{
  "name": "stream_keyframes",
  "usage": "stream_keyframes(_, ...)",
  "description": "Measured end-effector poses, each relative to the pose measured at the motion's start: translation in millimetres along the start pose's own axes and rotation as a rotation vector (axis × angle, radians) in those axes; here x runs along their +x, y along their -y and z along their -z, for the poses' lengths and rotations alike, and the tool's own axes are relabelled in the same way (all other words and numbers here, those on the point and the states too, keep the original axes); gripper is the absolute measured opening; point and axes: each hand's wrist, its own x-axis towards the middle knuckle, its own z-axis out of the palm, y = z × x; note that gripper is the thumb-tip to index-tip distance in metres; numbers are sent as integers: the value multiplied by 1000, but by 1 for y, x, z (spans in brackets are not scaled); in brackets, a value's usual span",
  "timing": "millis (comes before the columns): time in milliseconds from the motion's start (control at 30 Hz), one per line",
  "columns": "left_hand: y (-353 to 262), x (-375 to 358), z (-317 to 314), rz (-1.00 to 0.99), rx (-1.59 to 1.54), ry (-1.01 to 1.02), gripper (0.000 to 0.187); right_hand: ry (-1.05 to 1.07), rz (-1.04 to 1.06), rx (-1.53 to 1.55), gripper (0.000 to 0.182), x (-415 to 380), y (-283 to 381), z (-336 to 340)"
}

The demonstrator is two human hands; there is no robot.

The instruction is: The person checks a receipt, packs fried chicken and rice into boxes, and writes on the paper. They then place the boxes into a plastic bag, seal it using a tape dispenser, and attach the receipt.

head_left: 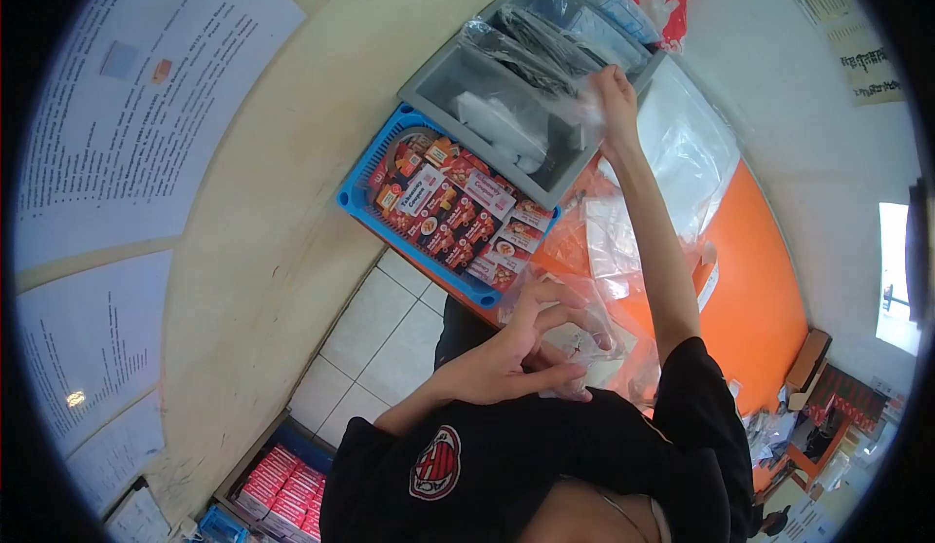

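My left hand (545, 343) is curled around a clear plastic bag (599, 346), low in front of my black shirt. Something pale with a small red mark shows through the plastic. My right arm reaches away to the grey divided bin (438, 92), where my right hand (614, 105) has its fingers closed on a blurred, see-through plastic packet (582, 107). White packets (502, 129) lie in the near compartment of the bin. Dark items in clear wrapping (531, 51) fill the compartment behind it.
A blue basket (353, 190) of printed coupon cards (453, 212) sits beside the bin. Clear plastic bags (682, 144) lie on the orange table (745, 251). Printed sheets (127, 85) hang on the wall at left. A crate of red-and-white boxes (282, 485) stands below.
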Motion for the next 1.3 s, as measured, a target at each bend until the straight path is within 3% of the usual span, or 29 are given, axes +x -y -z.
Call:
stream_keyframes(67, -1, -2, -2, 1, -37, -9, 61, -23, -66, -26, 15, -7, 0, -15)
stream_keyframes(133, 0, -3, -4, 2, -73, -11, 60, 128, 37, -1228, 19, -20, -7, -50)
stream_keyframes(167, 1, -4, -6, 6, -97, -35, 60, 125, 36, -1227, 19, -21, -20, -51)
stream_keyframes(233, 2, -5, -7, 5, -119, -57, 59, 340, 236, -1379, 17, -24, -46, -51)
stream_keyframes(300, 2, -7, -7, -71, 56, -71, 58, 303, 248, -1321, 18, -22, -48, -48)
stream_keyframes(433, 2, -12, -7, 0, -62, -100, 57, 171, 333, -1027, 17, -10, -46, -38)
stream_keyframes(500, 3, -12, -9, 3, -46, -114, 56, 119, 387, -1025, 16, -11, -37, -35)
stream_keyframes(567, -4, -13, -11, -2, -63, -105, 55, 65, 443, -1020, 15, -12, -20, -36)
stream_keyframes(633, -4, -15, -13, -7, -82, -94, 54, 6, 612, -818, 13, -11, 2, -34)
stream_keyframes(700, 8, -17, -13, 9, -40, -188, 54, 40, 627, -737, 11, -17, 31, -34)
stream_keyframes(767, 11, -13, -20, -59, -40, -244, 54, 133, 348, -247, 5, -36, 71, -40)
stream_keyframes(867, 22, -11, -25, -174, -9, -339, 55, 197, 407, -7, 8, -96, 136, -53)
stream_keyframes(933, 28, -10, -34, -233, -7, -426, 57, 81, 375, 455, 17, -179, 162, -93)
stream_keyframes(1000, 28, -15, -46, -188, -7, -424, 57, 102, 519, -264, 28, -240, 122, -70)
stream_keyframes(1100, 19, -14, -49, -223, 47, -451, 58, 192, 580, -352, 32, -296, 69, -58)
stream_keyframes(1167, 20, -14, -56, -227, 68, -447, 59, 81, 225, -694, 23, -314, 39, -40)
stream_keyframes(1200, 22, -14, -60, -199, 113, -354, 59, 59, 222, -690, 23, -312, 40, -41)
stream_keyframes(1267, 20, -13, -68, -153, 260, -272, 61, 424, -431, -447, 20, -288, 68, -72)
stream_keyframes(1300, 16, -12, -70, -144, 264, -253, 61, 505, -392, -474, 21, -279, 60, -77)
